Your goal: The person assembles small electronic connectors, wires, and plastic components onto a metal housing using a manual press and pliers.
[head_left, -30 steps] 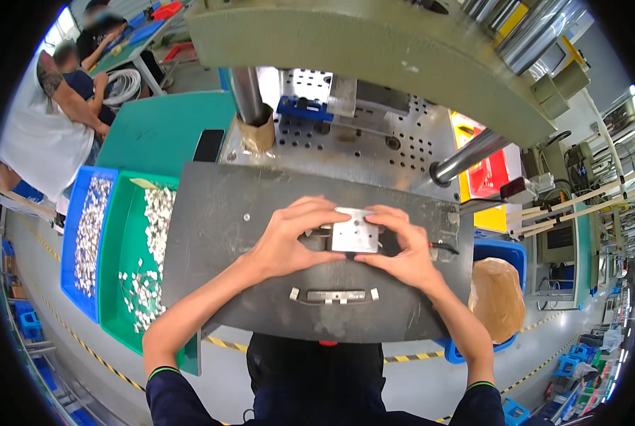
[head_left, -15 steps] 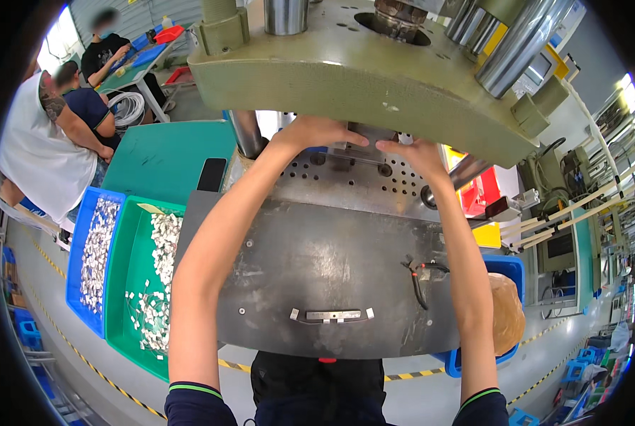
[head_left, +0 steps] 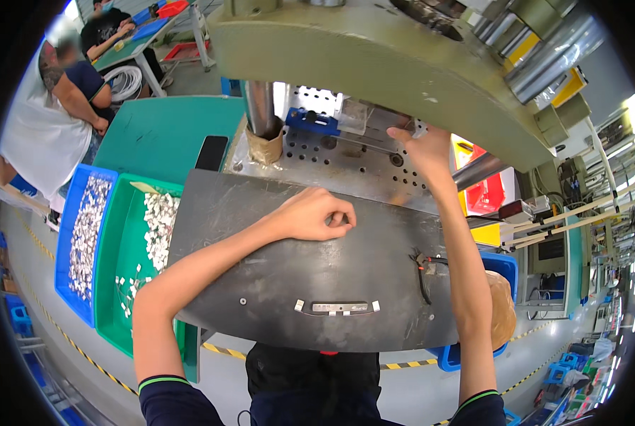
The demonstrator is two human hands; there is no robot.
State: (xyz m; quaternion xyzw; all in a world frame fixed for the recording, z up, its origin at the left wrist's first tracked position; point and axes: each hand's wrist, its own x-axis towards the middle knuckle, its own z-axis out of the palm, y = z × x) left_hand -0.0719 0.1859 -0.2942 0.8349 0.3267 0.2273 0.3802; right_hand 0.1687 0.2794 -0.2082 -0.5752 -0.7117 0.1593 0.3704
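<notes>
The left hand (head_left: 317, 214) sits over the middle of the dark board (head_left: 374, 266), fingers curled in, thumb and forefinger tips close together; I can't tell whether something small is tucked inside. The right hand (head_left: 430, 150) is past the board's far edge, over the perforated metal plate (head_left: 310, 157) and partly cut off by the green press beam (head_left: 388, 67). Its thumb points left, but its other fingers are hidden, so their spread and any grip can't be told.

On the board, toward its near edge, lies a slim metal bar (head_left: 324, 307) with a thin wire and small white plugs (head_left: 299, 305) along it. Its long axis runs left to right, roughly in line with that edge. It lies on the body side of both hands — the left is clearly the nearer, the right well beyond.

On the board's right part, beside the right forearm, rest dark-handled pliers (head_left: 424, 278). Beyond its far edge, on the plate, stands a blue fixture (head_left: 314, 122). Off its far left corner lies a black phone (head_left: 212, 153); left of it are a green tray (head_left: 127, 234) and a blue tray (head_left: 83, 307) — both holding small white parts. Right of it, a blue bin (head_left: 501, 261) holds brown wrapping (head_left: 503, 312).
</notes>
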